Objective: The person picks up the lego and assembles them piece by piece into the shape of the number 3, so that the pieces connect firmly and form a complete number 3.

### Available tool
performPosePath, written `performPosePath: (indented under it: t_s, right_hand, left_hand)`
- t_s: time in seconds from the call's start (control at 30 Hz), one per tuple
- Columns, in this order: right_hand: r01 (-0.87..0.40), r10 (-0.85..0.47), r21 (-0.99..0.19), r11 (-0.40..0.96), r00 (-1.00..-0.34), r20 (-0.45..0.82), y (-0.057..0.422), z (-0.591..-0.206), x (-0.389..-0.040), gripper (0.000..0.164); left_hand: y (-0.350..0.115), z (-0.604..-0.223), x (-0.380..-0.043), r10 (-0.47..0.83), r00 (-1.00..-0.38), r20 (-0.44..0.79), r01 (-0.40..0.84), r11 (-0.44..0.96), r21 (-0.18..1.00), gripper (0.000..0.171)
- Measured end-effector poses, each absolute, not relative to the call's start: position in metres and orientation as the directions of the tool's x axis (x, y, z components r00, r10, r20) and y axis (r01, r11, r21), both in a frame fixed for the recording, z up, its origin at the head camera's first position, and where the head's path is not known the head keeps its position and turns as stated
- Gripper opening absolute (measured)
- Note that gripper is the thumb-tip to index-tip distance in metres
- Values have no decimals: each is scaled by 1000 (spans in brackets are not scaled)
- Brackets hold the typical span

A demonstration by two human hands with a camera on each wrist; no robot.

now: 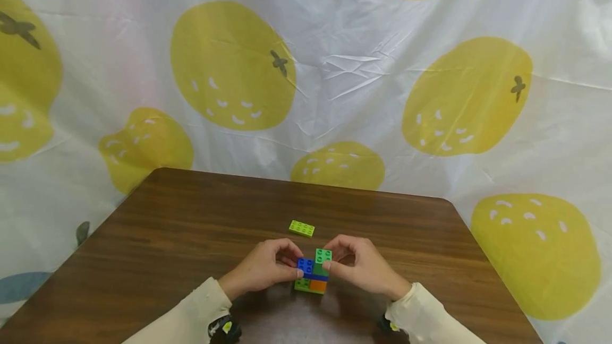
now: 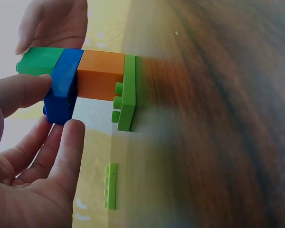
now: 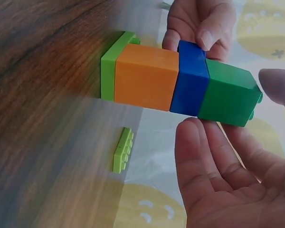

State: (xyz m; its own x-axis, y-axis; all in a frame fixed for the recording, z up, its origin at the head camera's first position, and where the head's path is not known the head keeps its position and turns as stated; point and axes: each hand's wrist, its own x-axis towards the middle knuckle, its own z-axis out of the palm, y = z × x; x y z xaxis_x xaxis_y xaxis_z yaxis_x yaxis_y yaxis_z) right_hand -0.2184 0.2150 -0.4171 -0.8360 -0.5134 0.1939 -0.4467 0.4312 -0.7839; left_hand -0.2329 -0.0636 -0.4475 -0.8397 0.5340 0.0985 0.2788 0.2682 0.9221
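Observation:
A stack of toy building bricks stands on the table between both hands. At its bottom is a lime-green plate (image 2: 128, 92) with an orange brick (image 3: 146, 76) on one end. A flat blue brick (image 1: 305, 266) lies over the orange one and overhangs to the left. On the blue brick's right end sits a green brick (image 3: 230, 91). My left hand (image 1: 265, 266) pinches the overhanging end of the blue brick between thumb and fingers. Around the green brick, my right hand (image 1: 365, 268) is spread, its fingers fairly straight and its thumb slightly apart from the brick.
A loose lime-green plate (image 1: 302, 228) lies studs up on the brown wooden table (image 1: 215, 211), beyond the stack. Behind the table's far edge hangs a white curtain (image 1: 334, 68) printed with yellow fruit.

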Motion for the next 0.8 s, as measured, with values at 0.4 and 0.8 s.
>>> performPosePath:
  t_s: [0.4, 0.8]
  right_hand:
    - [-427, -472, -789, 442, -858, 201, 214, -407, -226, 22]
    - [-385, -415, -834, 396, -885, 211, 206, -398, -243, 21]
  left_hand:
    - [-65, -449, -232, 531, -842, 89, 265, 265, 927, 30]
    - [-69, -449, -233, 545, -833, 97, 265, 239, 934, 33]
